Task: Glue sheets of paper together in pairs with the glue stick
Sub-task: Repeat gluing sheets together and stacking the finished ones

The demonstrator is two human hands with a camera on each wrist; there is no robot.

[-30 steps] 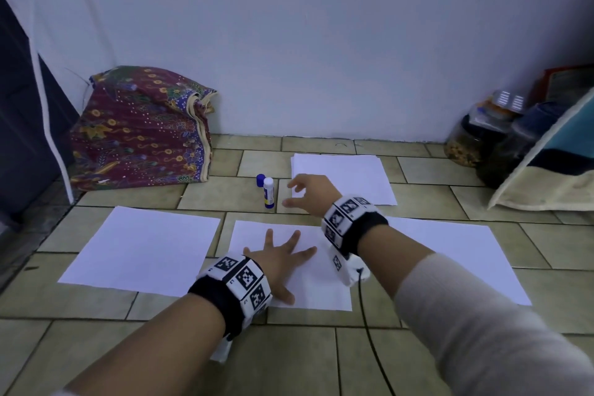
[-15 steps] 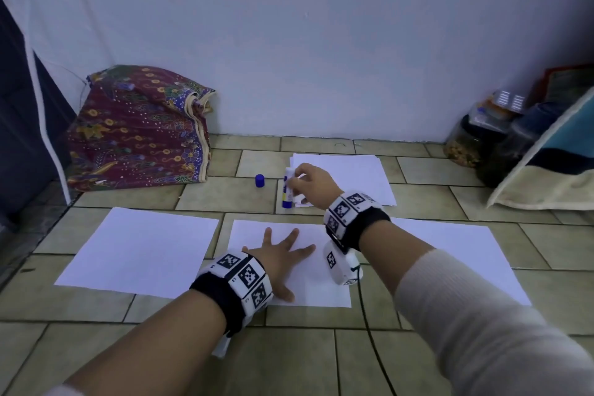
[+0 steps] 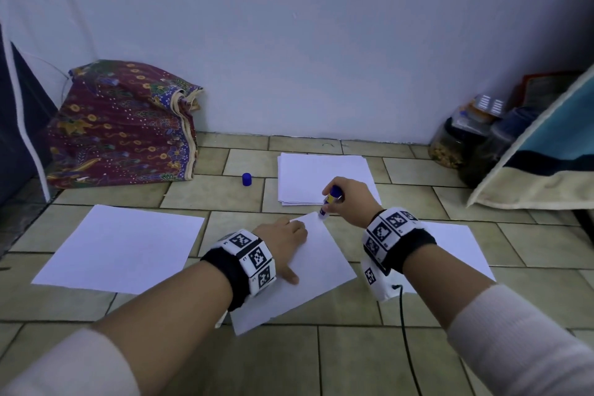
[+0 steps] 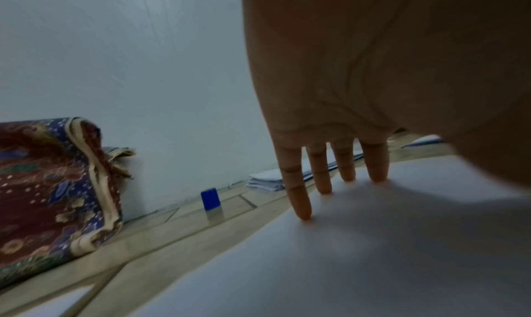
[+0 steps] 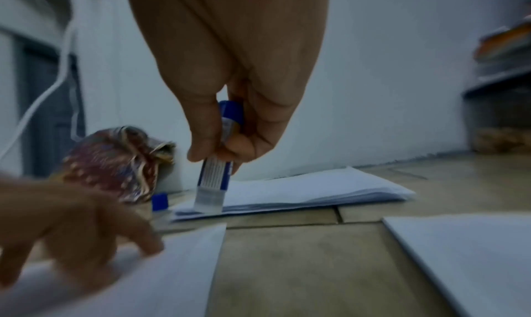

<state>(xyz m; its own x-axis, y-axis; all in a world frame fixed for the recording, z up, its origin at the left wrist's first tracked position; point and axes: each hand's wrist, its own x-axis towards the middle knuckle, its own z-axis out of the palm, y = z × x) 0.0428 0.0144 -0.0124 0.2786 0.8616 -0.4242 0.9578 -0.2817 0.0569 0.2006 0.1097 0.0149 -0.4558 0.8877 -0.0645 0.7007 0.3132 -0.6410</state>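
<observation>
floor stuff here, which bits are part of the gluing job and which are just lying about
Part of the job:
glue stick, gripped by the right hand
middle sheet, pressed by the left hand
paper stack
left sheet
right sheet
blue cap

Just lying about:
patterned cloth bundle
jars

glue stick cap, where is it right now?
The blue cap stands alone on the floor tiles in the head view, left of the paper stack and right of the patterned cloth bundle, touching neither hand.

White sleeves (image 3: 514,341), black wristbands (image 3: 414,246) (checkered square markers), black cable (image 3: 405,331)
</observation>
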